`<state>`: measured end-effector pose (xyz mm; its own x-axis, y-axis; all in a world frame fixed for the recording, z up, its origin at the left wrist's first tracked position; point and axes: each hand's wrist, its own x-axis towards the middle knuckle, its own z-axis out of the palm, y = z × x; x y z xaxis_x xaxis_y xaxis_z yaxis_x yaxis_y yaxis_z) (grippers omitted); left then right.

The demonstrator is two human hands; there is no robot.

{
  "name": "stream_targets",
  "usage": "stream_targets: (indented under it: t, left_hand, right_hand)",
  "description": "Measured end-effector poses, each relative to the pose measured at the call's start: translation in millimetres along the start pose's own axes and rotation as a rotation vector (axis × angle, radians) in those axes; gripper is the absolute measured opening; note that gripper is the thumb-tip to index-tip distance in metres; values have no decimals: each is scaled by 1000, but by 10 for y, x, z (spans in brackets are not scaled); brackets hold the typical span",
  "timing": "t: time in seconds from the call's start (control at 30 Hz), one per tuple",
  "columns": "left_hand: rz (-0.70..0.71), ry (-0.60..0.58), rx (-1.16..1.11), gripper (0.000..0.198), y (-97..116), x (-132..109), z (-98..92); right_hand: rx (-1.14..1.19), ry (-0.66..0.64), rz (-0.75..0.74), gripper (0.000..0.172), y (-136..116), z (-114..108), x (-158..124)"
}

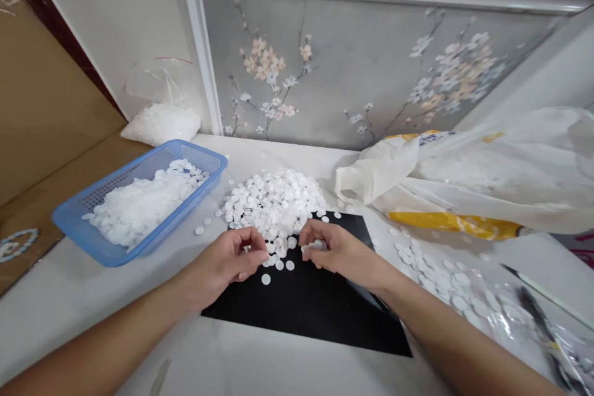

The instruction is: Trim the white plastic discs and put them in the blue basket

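A heap of small round white discs (278, 198) lies on the white table and spills onto a black mat (297, 303). At the near left side of the heap is my left hand (241, 253), thumb and fingers pinched together. White shows by its fingertips, but what it grips is too small to make out. My right hand (331, 247) is curled over the mat, with white discs (319, 245) held in its fingers. Between the two hands, several loose discs (266, 279) lie flat on the black surface.
On the left stands a blue plastic basket (139, 253) of white discs, with a clear bag of white pieces (162, 124) behind it. A large white and yellow plastic bag (464, 198) lies to the right. More discs (431, 272) and a black-handled tool (533, 309) are near my right forearm.
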<state>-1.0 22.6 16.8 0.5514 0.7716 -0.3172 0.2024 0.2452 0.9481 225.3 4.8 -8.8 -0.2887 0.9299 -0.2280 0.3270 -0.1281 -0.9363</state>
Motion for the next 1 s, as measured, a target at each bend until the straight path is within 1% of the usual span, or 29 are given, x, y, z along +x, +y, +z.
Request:
stream_targets:
  t: [0.03, 0.1, 0.2, 0.27, 0.33, 0.37, 0.43, 0.5, 0.53, 0.6, 0.67, 0.73, 0.8, 0.9, 1.0]
  left_hand:
    - [-21, -10, -99, 26, 12, -6, -6]
    - [-42, -14, -217, 25, 17, -10, -21]
    - [-54, 33, -305, 12, 0, 7, -53]
    - [-52, 72, -298, 5, -12, 30, -75]
    - [-31, 94, -153, 10, -28, 51, -82]
    - [-5, 108, -15, 13, -39, 60, -75]
    - [59, 143, 336, 20, -71, 69, -38]
    - [115, 163, 658, 19, -109, 69, 22]
    - [129, 165, 772, 16, -127, 68, 54]
    - [141, 163, 900, 10, -153, 63, 106]
    - [146, 169, 931, 6, -161, 59, 134]
    - [141, 173, 892, 6, -152, 56, 132]
    - [127, 166, 775, 10, -130, 57, 106]
    - [102, 153, 447, 15, -86, 65, 34]
    - [40, 112, 50, 16, -48, 76, -57]
  right_hand:
    - [-19, -2, 14, 10, -2, 2, -2]
    - [-115, 10, 24, 9, -14, 46, -8]
    - [-290, 60, -4, 6, -59, 173, -19]
    - [-365, 75, -31, 3, -100, 249, -22]
    - [-412, 58, -30, 6, -140, 288, -23]
    - [-441, 50, -24, 9, -155, 292, -23]
    - [-514, 38, -16, 14, -171, 279, -27]
    - [-589, 18, -38, 16, -168, 254, -37]
    - [-620, 10, -59, 17, -160, 242, -43]
    - [-636, 12, -102, 17, -134, 223, -55]
    - [-559, 31, -109, 14, -103, 210, -59]
    - [-450, 74, -95, 11, -76, 206, -46]
    - [-397, 140, -121, 9, -57, 214, -18]
    - [-406, 193, -232, 7, -40, 252, 32]
    - [-404, 162, -277, 6, -33, 294, 61]
